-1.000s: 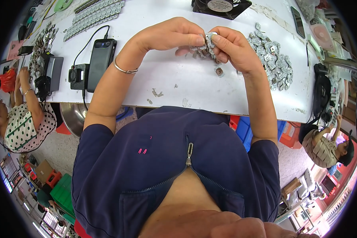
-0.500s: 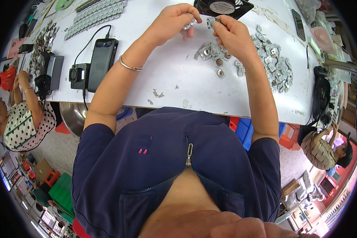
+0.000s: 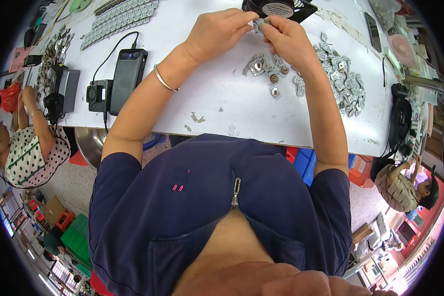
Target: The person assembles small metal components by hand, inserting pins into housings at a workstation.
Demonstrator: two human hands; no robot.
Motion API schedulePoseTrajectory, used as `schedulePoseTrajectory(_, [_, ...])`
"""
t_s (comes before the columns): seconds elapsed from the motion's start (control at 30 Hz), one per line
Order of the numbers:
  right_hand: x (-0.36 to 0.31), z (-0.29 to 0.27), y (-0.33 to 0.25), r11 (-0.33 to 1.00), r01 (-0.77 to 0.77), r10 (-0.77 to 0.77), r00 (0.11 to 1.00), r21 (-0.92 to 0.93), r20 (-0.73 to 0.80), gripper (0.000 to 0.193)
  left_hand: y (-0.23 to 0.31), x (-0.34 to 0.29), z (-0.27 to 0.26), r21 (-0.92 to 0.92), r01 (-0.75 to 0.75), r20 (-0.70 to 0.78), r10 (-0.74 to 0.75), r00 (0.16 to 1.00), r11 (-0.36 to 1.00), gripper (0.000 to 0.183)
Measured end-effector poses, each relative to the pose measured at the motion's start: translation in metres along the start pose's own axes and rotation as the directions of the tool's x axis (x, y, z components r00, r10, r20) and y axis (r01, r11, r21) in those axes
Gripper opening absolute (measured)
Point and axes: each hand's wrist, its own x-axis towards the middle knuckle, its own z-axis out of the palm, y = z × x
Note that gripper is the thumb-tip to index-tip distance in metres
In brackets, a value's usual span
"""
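Observation:
My left hand (image 3: pixel 221 30) and my right hand (image 3: pixel 287 39) meet over the far part of the white table (image 3: pixel 222 103), both pinching one small silvery metal part (image 3: pixel 258 23) between the fingertips. Just below the hands lies a small cluster of similar metal parts (image 3: pixel 266 69) with a few round brownish pieces. A larger heap of the same silvery parts (image 3: pixel 344 79) spreads out to the right of my right forearm. A silver bangle (image 3: pixel 163 81) sits on my left wrist.
A black fan (image 3: pixel 276 7) stands just beyond the hands. Left on the table: a dark phone (image 3: pixel 127 74) with cable, a black charger box (image 3: pixel 97 93), rows of strip parts (image 3: pixel 118 22). Another phone (image 3: pixel 372 30) lies far right. Other people sit at left (image 3: pixel 22 143) and lower right (image 3: pixel 404 187).
Both hands have moved away from me, from the small cluster of parts up toward the fan, carrying one small part between the fingertips. The cluster now lies uncovered below them.

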Motion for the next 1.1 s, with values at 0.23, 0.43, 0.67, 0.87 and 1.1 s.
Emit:
schedulePoseTrajectory(0.23, [0.009, 0.002, 0.001, 0.999, 0.019, -0.019, 1.0, -0.036, -0.011, 0.025, -0.012, -0.001, 0.011, 0.061, -0.039, -0.087, 0.044, 0.995, 0.997, 0.02])
schedulePoseTrajectory(0.43, [0.021, 0.007, 0.002, 0.999, 0.038, -0.037, 0.995, 0.007, -0.091, 0.021, -0.022, 0.01, 0.022, -0.181, -0.215, -0.417, 0.122, 0.9, 0.96, 0.021])
schedulePoseTrajectory(0.67, [0.028, 0.011, 0.007, 0.939, 0.278, -0.321, 0.92, -0.202, -0.225, 0.027, 0.015, 0.01, -0.006, -0.144, 0.344, -0.053, -0.354, 0.934, 0.928, 0.023])
schedulePoseTrajectory(0.87, [0.02, 0.011, 0.007, 0.994, 0.05, -0.039, 0.993, 0.093, -0.115, 0.024, 0.007, 0.003, 0.006, -0.11, 0.085, -0.206, -0.106, 0.973, 0.99, 0.022])
schedulePoseTrajectory(1.1, [-0.01, 0.009, 0.018, 0.999, -0.001, 0.007, 0.987, 0.034, -0.16, 0.028, 0.025, -0.005, 0.007, -0.133, 0.243, 0.008, -0.244, 0.97, 0.961, 0.022])
